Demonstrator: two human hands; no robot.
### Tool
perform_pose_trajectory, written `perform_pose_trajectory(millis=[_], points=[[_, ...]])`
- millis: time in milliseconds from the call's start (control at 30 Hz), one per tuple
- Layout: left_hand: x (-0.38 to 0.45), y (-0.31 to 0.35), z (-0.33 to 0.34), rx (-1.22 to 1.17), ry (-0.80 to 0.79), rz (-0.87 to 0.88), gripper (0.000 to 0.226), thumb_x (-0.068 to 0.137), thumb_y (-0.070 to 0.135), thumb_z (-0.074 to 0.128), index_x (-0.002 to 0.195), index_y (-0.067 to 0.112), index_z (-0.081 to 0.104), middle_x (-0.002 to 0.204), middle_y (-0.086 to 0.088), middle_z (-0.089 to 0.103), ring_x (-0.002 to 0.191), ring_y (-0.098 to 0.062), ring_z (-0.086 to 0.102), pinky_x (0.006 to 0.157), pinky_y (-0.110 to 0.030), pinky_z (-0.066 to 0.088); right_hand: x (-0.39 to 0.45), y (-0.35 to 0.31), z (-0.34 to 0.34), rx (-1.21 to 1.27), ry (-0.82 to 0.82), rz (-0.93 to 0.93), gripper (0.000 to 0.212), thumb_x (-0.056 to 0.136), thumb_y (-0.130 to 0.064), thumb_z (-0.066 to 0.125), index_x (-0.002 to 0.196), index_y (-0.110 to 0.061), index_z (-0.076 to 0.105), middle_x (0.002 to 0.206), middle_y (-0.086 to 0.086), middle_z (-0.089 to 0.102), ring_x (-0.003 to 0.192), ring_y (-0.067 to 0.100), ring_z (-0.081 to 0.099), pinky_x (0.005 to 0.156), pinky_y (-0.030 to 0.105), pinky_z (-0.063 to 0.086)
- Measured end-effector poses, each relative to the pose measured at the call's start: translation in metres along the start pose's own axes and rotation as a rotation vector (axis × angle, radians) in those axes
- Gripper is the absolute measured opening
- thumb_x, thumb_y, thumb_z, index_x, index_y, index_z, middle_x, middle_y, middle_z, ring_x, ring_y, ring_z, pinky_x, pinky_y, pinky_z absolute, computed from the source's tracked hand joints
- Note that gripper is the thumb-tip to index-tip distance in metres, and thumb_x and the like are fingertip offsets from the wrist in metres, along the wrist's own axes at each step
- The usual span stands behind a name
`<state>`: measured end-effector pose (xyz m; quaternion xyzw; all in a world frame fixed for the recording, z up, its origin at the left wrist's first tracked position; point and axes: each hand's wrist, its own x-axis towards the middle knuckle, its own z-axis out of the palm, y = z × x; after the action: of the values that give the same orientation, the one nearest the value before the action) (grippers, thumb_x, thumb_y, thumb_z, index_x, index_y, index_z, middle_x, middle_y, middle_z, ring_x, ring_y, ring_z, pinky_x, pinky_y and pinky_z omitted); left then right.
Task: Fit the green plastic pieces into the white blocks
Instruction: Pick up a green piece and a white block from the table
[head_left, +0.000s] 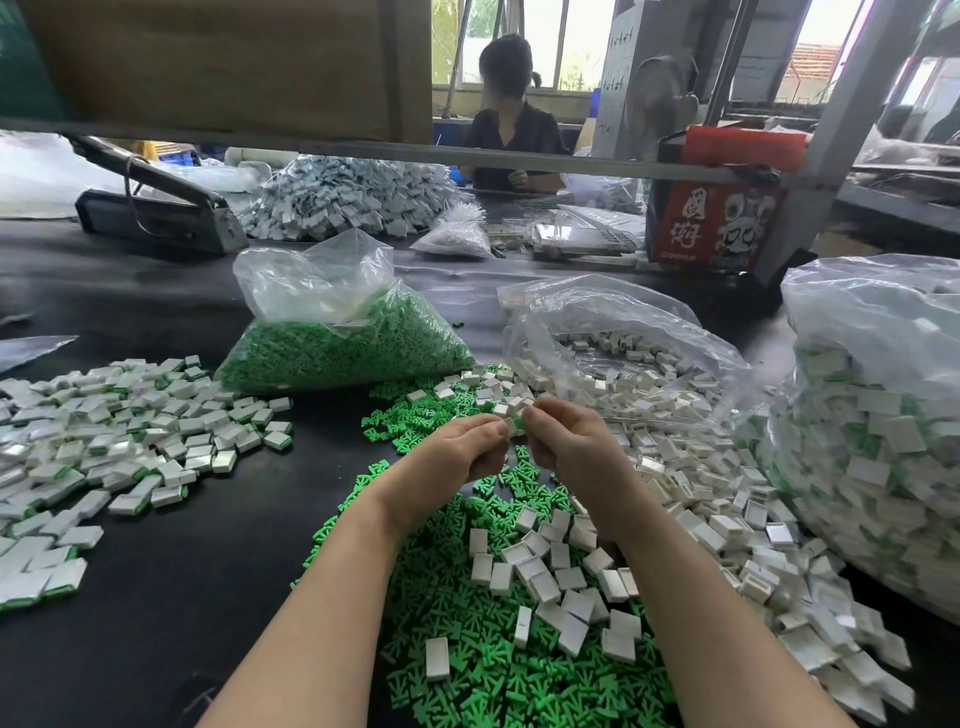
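Centrally, left hand (465, 447), right hand (563, 439) pinch white block (516, 420); orientation unclear.

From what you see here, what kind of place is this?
Probably a small assembly workshop. Bulk bags of green plastic pieces and white blocks sit on a long black worktable, finished blocks lie heaped at the left, and another worker sits opposite.

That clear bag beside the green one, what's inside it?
The clear bag lies open and holds small white blocks, heaped loosely and spilling out onto the table. The crinkled plastic hides what lies deeper in the bag, so how full it is cannot be told.
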<state>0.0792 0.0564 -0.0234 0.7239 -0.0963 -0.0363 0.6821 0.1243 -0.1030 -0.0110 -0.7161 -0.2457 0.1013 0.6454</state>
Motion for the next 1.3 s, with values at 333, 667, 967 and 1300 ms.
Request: perform_pose_trajectory(millis=[333, 667, 967, 1300], points=[[0.002, -0.009, 0.001, -0.064, 0.025, 0.003, 0.022, 0.099, 0.030, 0.048, 0.090, 0.029, 0.068, 0.076, 0.013, 0.058, 0.073, 0.000, 0.055, 0.072, -0.012, 0.048, 0.001, 0.002, 0.002, 0.024, 0.054, -0.034, 0.027, 0.101, -0.010, 0.047, 0.075, -0.008, 0.056, 0.053, -0.009, 0.042, 0.048, 0.006, 0.035, 0.046, 0.018, 0.030], [-0.002, -0.003, 0.002, 0.020, 0.026, 0.006, 0.025, 0.105, 0.022, 0.040, 0.088, 0.019, 0.058, 0.067, 0.017, 0.055, 0.059, 0.005, 0.049, 0.057, -0.007, 0.039, 0.001, 0.002, 0.000, -0.120, 0.057, -0.112, 0.026, 0.100, -0.011, 0.050, 0.079, 0.003, 0.054, 0.061, 0.006, 0.039, 0.058, 0.021, 0.033, 0.053, 0.036, 0.027], [0.002, -0.005, 0.001, -0.068, 0.041, -0.057, 0.021, 0.090, 0.038, 0.053, 0.090, 0.040, 0.073, 0.079, 0.018, 0.064, 0.083, 0.001, 0.059, 0.089, -0.024, 0.049, -0.001, 0.002, -0.004, -0.300, 0.059, -0.161, 0.027, 0.099, -0.017, 0.053, 0.080, 0.002, 0.056, 0.064, 0.011, 0.047, 0.058, 0.021, 0.040, 0.053, 0.048, 0.036], [0.001, -0.006, 0.004, 0.001, 0.056, -0.057, 0.027, 0.101, 0.030, 0.046, 0.093, 0.035, 0.071, 0.082, 0.014, 0.063, 0.080, 0.002, 0.060, 0.074, -0.011, 0.047, -0.002, 0.011, -0.002, -0.501, 0.055, -0.152, 0.030, 0.101, -0.030, 0.045, 0.073, -0.022, 0.051, 0.057, -0.008, 0.049, 0.053, 0.008, 0.043, 0.056, 0.041, 0.039]])
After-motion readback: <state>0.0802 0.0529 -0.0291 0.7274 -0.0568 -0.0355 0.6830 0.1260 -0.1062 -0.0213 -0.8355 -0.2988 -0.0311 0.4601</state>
